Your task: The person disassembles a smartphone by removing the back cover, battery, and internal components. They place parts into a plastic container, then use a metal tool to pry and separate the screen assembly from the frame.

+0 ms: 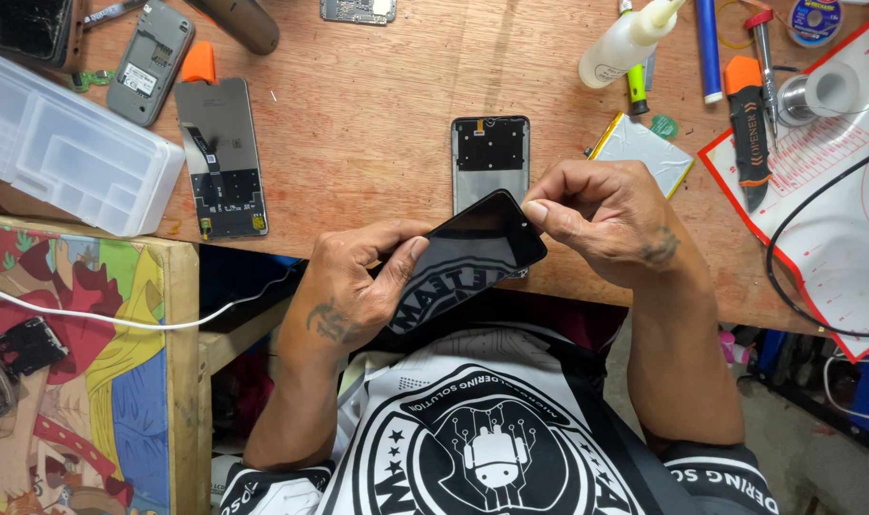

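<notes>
I hold a black phone screen panel [473, 253] above my lap at the table's near edge. My left hand [353, 281] grips its lower left side, thumb lying on the glass. My right hand [606, 215] pinches the panel's upper right corner between thumb and forefinger. Just behind the panel, an opened phone frame [490, 153] lies flat on the wooden table [358, 114], its inner side up.
A second screen panel with flex cable [220, 157], a grey phone back [150, 62] and a white compartment box [67, 148] lie at the left. To the right are a battery [644, 148], a glue bottle [625, 43], an orange-handled knife [747, 119], tape roll [830, 91] and a white mat [835, 219] with a black cable.
</notes>
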